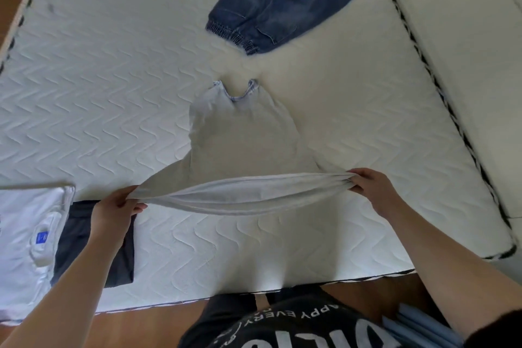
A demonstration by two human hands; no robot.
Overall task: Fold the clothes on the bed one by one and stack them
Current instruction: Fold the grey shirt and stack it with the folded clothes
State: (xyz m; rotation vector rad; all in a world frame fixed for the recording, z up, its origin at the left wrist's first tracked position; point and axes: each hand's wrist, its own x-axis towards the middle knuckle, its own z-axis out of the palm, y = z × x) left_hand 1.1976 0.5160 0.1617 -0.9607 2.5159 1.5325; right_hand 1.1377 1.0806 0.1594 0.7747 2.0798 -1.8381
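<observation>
Where jeans (pixel 271 8) sprawl, quilted white mattress (pixel 99 79).

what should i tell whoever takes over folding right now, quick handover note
Left hand and right hand each grip an end of the light grey garment's near hem, lifted; its neck end lies on the mattress.
Done: a white shirt and a dark garment lie folded side by side at the near left.
Left: fold the grey one, then the jeans lying unfolded at the far side, and stack them.
</observation>
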